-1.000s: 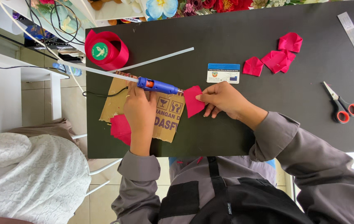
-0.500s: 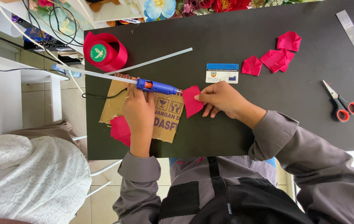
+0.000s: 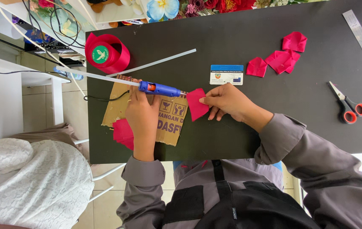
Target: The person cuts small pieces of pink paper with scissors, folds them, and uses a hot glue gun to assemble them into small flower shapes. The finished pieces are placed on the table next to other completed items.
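Hands [image 3: 140, 111]: two | glue gun [image 3: 159, 89]: one | folded pink pieces [image 3: 280, 57]: three

The blue glue gun [image 3: 159, 89] lies nearly level over the black table, its nozzle pointing toward the red fabric piece [image 3: 197, 104] and its tip right at that piece's upper edge; a white glue stick juts out of its back end (long, thin, slanting up and away). The left hand [image 3: 142, 111] grips the gun from below, fingers wrapped around its body. The fabric piece is a small, flat, roughly four-sided scrap, pinched at its right edge by the right hand [image 3: 227, 101].
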